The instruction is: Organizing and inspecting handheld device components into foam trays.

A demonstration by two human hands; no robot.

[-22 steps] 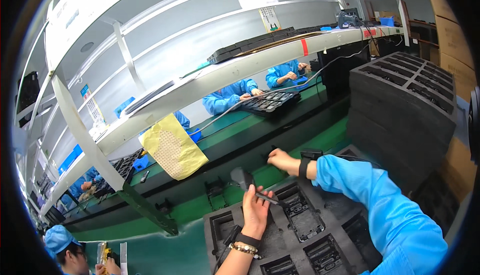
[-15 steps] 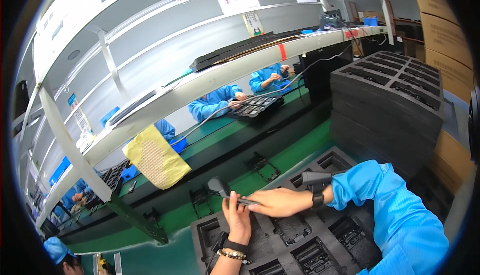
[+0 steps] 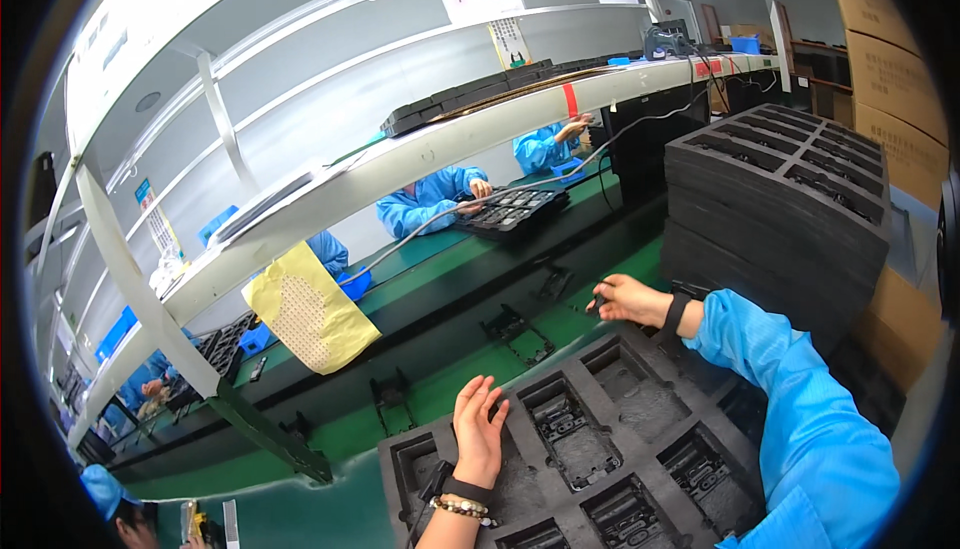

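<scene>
My left hand (image 3: 479, 439) is held palm up over the near-left part of a black foam tray (image 3: 628, 461), its fingers loosely stretched and nothing in them. Out past the tray's far edge, my right hand (image 3: 635, 301) reaches over the green conveyor belt, thumb and fingers closed at a small black part (image 3: 597, 302); its shape is mostly hidden. Black frame-like parts (image 3: 516, 335) lie on the belt to the left of that hand. Several tray pockets hold black moulded parts (image 3: 570, 431), while one far pocket (image 3: 640, 394) shows a bare bottom.
At the right stands a tall stack of black foam trays (image 3: 775, 219), with cardboard boxes (image 3: 890, 69) behind it. A white shelf frame (image 3: 400, 154) crosses above the belt, a yellow sheet (image 3: 312, 309) hanging from it. People in blue sleeves (image 3: 425, 204) work across the belt.
My right hand has left my left hand and moved right and away, over the belt. The dark part that was between my hands is gone from my left hand, whose fingers are now free.
</scene>
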